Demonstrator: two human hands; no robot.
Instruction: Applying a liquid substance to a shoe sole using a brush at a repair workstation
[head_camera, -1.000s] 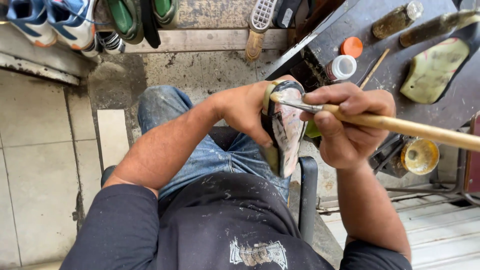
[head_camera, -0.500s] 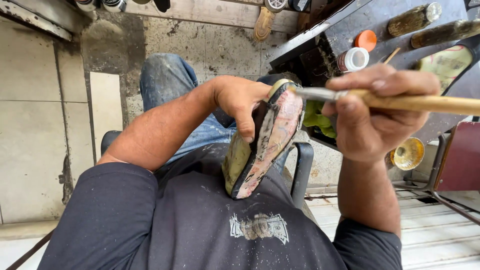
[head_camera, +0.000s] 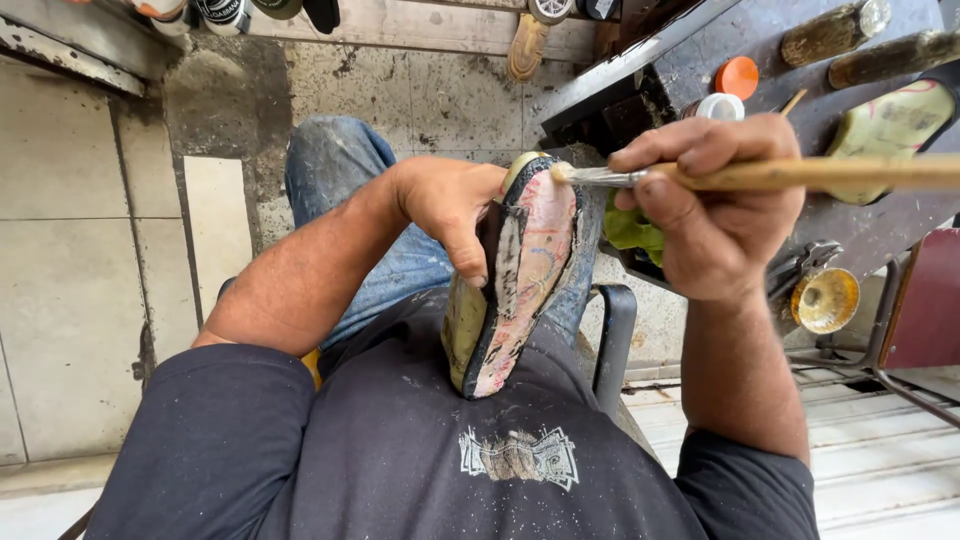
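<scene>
— Underfoot: stained concrete floor (head_camera: 400, 90) and pale tiles (head_camera: 70, 260), shoes lined along the top edge. And the hands?

— Left hand (head_camera: 450, 205) closed around a shoe (head_camera: 510, 280), thumb pressed on the sole's near side, fingers hidden behind. Shoe tilted, sole up, heel end resting against the dark shirt (head_camera: 420, 460), toe end raised toward the workbench.

— Right?

— Right hand (head_camera: 720, 210) curled tight on a brush (head_camera: 780, 175), wooden handle running out to the right edge, metal neck and bristles touching the sole's rim near the toe.

— Containers?

— On the dark workbench (head_camera: 700, 70): a white jar (head_camera: 718, 106) and an orange lid (head_camera: 738, 76) just beside it, contents hidden. Two grimy bottles (head_camera: 835, 32) lying further back. Lower right, a round brass-coloured cup (head_camera: 825, 298), inside glossy — contents unclear. Green cloth (head_camera: 635, 228) tucked below the bench edge.

— Room to move?

— Tight on the right — bench edge just beside the brush hand, chair arm (head_camera: 612, 345) under the shoe. Left of the denim knee (head_camera: 335, 165), open floor.
</scene>
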